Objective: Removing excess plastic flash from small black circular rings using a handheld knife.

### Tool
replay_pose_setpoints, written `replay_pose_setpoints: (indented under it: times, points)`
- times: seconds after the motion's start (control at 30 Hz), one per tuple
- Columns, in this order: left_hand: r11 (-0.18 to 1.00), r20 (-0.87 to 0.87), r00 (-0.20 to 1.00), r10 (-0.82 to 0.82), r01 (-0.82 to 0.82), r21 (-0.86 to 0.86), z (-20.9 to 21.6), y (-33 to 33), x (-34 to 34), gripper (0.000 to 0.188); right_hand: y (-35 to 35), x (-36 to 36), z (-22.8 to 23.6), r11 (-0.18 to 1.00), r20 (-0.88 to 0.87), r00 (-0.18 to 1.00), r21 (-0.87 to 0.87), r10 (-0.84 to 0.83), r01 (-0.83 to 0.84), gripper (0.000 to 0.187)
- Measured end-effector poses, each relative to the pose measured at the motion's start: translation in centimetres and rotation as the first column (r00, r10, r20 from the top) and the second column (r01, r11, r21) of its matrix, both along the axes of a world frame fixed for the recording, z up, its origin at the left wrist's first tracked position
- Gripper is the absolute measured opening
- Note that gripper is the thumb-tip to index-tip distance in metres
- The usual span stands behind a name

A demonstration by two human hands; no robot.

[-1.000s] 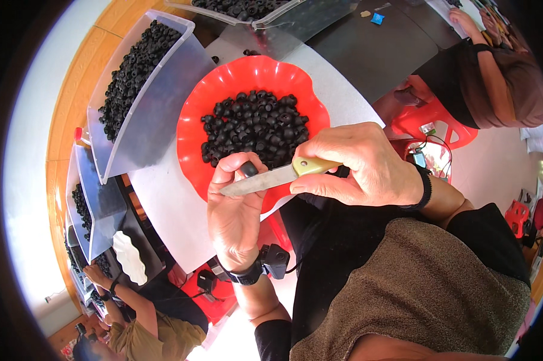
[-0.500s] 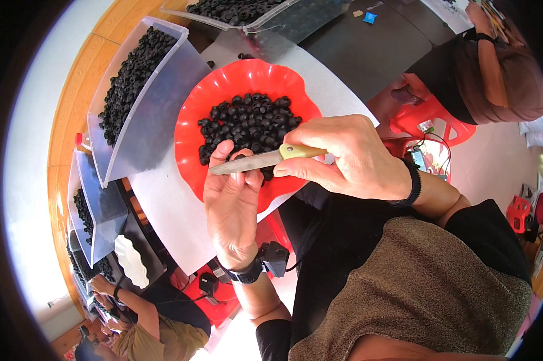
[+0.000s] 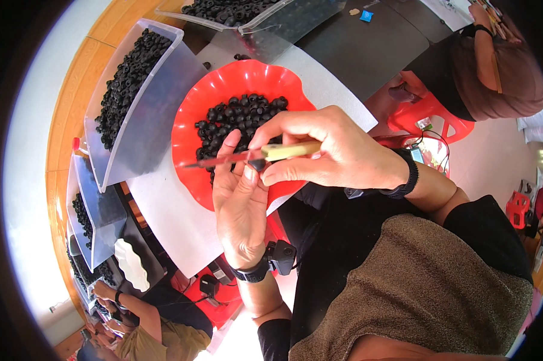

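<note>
Over a red scalloped bowl (image 3: 190,99), my right hand (image 3: 346,150) grips a small knife (image 3: 291,150) by its pale yellow-green handle. The thin blade points left across my left fingers and looks reddish. My left hand (image 3: 241,207), palm up, pinches a small black ring-like piece (image 3: 257,164) between thumb and fingers, just under the base of the blade. The right thumb and fingertips come close to that piece; whether they touch it I cannot tell. Many similar black pieces (image 3: 229,117) lie in the bowl.
A clear bin (image 3: 163,114) heaped with black pieces stands left of the bowl. More bins stand at the top (image 3: 247,29) and lower left (image 3: 106,222). White paper (image 3: 169,222) lies under the bowl. Other people sit at the upper right (image 3: 494,72) and lower left (image 3: 163,337).
The knife has turned, its blade now narrow and reddish instead of broad and grey. My right hand has shifted slightly left and my left hand slightly right. The pinched black piece shows more.
</note>
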State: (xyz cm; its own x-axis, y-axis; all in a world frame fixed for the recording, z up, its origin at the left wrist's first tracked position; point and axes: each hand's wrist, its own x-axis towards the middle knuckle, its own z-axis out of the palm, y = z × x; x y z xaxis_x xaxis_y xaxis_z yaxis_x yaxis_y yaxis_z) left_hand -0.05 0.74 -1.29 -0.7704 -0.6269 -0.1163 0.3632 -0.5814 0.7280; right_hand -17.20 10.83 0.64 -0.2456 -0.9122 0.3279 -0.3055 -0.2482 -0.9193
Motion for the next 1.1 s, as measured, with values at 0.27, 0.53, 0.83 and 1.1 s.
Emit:
replay_pose_setpoints:
  times: [0.27, 0.53, 0.83, 1.1]
  points:
    - [0.998, 0.061, 0.997, 0.048, -0.05, 0.035, -0.1, 0.7, 0.1, 0.038, -1.0, 0.4, -0.4, 0.993, -0.028, 0.999, -0.113, 0.016, -0.019, 0.024]
    - [0.998, -0.039, 0.999, -0.023, 0.025, 0.054, -0.4, 0.2, 0.3, 0.027, -1.2, 1.2, -1.0, 0.971, -0.192, 0.967, -0.204, -0.167, 0.127, 0.026]
    - [0.995, -0.011, 0.999, 0.052, -0.051, 0.091, 0.0, 0.6, -0.3, 0.024, -0.3, 1.9, -1.2, 0.915, -0.456, 0.823, -0.364, -0.339, 0.175, 0.039]
    - [0.989, -0.073, 0.994, 0.08, -0.069, 0.132, -0.4, 0.5, -0.4, 0.025, 1.5, 0.7, -0.5, 0.974, -0.358, 0.91, -0.167, -0.208, 0.156, 0.033]
